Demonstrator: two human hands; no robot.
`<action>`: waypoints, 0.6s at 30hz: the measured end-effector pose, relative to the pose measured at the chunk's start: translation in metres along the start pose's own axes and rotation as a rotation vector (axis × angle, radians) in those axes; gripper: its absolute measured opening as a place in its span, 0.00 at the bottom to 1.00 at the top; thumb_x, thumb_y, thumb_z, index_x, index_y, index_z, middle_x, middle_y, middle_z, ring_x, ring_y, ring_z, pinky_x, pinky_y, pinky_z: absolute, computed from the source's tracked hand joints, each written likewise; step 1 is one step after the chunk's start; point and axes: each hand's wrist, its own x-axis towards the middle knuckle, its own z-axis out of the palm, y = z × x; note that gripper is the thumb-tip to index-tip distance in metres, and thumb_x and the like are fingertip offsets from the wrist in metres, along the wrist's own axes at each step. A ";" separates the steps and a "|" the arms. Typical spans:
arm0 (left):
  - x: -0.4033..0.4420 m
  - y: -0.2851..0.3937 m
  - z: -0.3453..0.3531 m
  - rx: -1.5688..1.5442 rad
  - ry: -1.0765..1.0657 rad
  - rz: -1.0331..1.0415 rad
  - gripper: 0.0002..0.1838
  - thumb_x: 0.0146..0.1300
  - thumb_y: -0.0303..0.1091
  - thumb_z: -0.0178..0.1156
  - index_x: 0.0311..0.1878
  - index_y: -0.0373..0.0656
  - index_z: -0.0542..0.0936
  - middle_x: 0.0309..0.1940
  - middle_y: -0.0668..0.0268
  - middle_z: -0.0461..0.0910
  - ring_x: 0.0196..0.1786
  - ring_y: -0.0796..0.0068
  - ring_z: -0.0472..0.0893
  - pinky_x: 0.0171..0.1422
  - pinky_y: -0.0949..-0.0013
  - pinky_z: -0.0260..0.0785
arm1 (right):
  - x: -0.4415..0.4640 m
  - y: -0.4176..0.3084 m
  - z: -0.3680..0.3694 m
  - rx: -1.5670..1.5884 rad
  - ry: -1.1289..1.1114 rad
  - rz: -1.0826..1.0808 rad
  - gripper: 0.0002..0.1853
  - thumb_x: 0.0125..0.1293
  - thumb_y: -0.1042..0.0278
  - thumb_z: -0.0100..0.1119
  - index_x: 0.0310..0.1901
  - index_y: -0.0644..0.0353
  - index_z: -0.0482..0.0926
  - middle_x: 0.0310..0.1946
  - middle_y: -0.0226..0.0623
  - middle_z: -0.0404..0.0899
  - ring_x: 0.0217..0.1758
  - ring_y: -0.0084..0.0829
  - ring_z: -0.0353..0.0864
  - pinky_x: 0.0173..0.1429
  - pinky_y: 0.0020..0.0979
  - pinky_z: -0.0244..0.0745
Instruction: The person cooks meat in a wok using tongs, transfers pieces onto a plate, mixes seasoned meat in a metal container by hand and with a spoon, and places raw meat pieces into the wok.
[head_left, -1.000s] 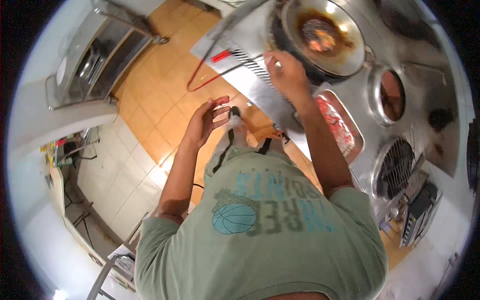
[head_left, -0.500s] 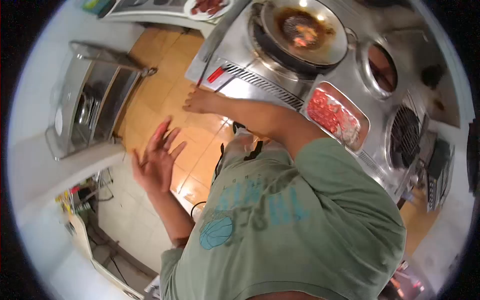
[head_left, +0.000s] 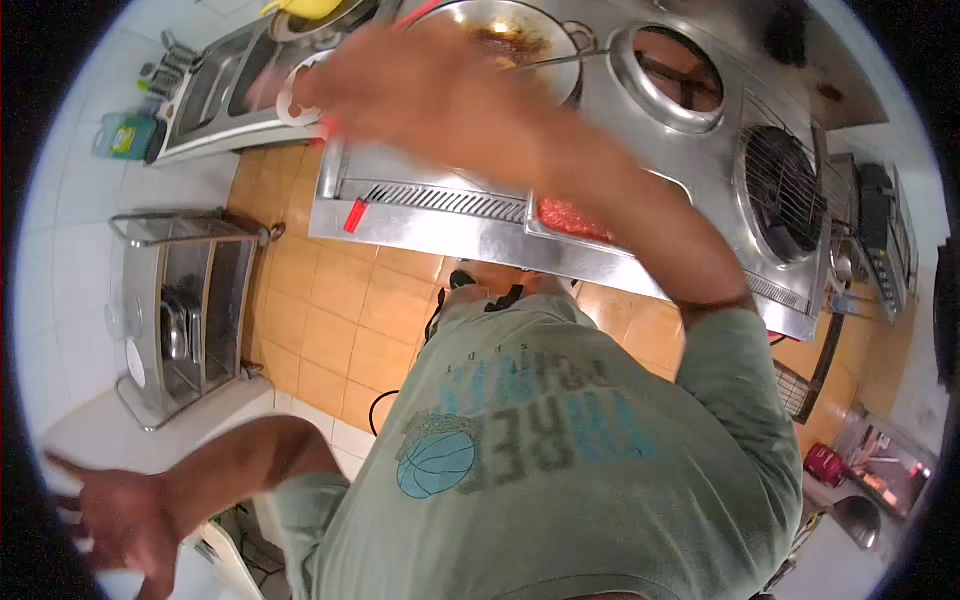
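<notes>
My right hand [head_left: 400, 85], smeared by motion, stretches across the stove toward the upper left. Its fingers overlap a white-rimmed plate [head_left: 297, 92]; I cannot tell whether they grip it. Partly hidden behind that arm is a wok [head_left: 562, 75] with brown, oily contents and a thin metal handle lying across it. Below my right forearm sits a metal tray with red chopped meat [head_left: 570, 220], also partly covered. Low on the far left, my left hand [head_left: 125, 515] is held out with its fingers spread, holding nothing.
A steel stove with a round burner opening [head_left: 668, 75] and a wire grate [head_left: 785, 190] spans the right. A red object [head_left: 355, 216] rests at its front edge. On the left stand a metal rack [head_left: 190, 300] and a green jug [head_left: 128, 137].
My right hand has moved up over the stove to the plate. My left hand has swung down and out to the left. The view has shifted, and the meat tray is now partly hidden.
</notes>
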 end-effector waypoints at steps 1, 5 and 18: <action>0.022 -0.007 -0.001 0.590 -0.102 0.218 0.47 0.56 0.71 0.45 0.71 0.47 0.61 0.72 0.58 0.58 0.73 0.50 0.54 0.72 0.33 0.36 | -0.021 0.012 -0.038 0.007 -0.061 0.124 0.26 0.58 0.65 0.62 0.60 0.55 0.72 0.52 0.39 0.78 0.52 0.38 0.78 0.53 0.41 0.75; 0.069 -0.077 0.000 1.205 -0.170 0.504 0.45 0.63 0.73 0.34 0.73 0.50 0.55 0.76 0.63 0.47 0.79 0.59 0.40 0.77 0.39 0.24 | -0.097 -0.022 -0.203 -0.536 -0.138 0.548 0.34 0.56 0.74 0.66 0.65 0.60 0.67 0.56 0.41 0.76 0.59 0.37 0.76 0.62 0.34 0.70; -0.289 -0.382 0.015 1.121 -1.268 -0.606 0.15 0.58 0.46 0.57 0.49 0.64 0.79 0.68 0.66 0.64 0.68 0.45 0.54 0.66 0.29 0.38 | -0.248 -0.181 -0.326 -0.460 0.458 1.134 0.49 0.55 0.49 0.71 0.70 0.67 0.54 0.55 0.54 0.73 0.59 0.50 0.74 0.62 0.46 0.71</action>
